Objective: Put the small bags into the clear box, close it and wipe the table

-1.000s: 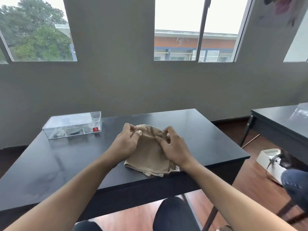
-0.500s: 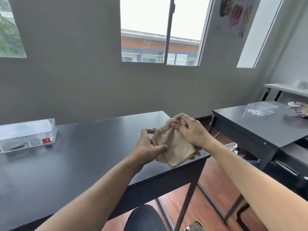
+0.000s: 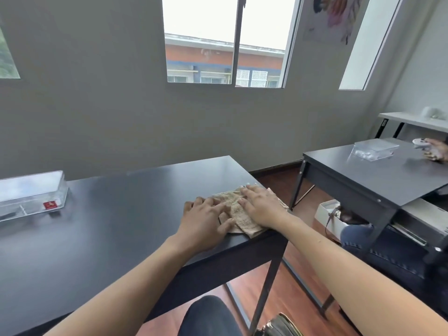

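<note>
Head view shows both hands, left hand point(image 3: 206, 215) and right hand point(image 3: 260, 207), pressed flat, fingers spread, on the soft, light cloth point(image 3: 238, 214) at the table point(image 3: 121, 226) corner, box point(image 3: 31, 195) shut at nine o'clock; palm pressure should keep it from bunching.

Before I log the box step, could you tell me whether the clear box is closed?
Closed: the lid sits flat on the clear box at the table's far left.

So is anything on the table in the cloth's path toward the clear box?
Nothing visible. Both hands press the cloth flat at the table's right end; bare tabletop lies between it and the clear box.
</note>
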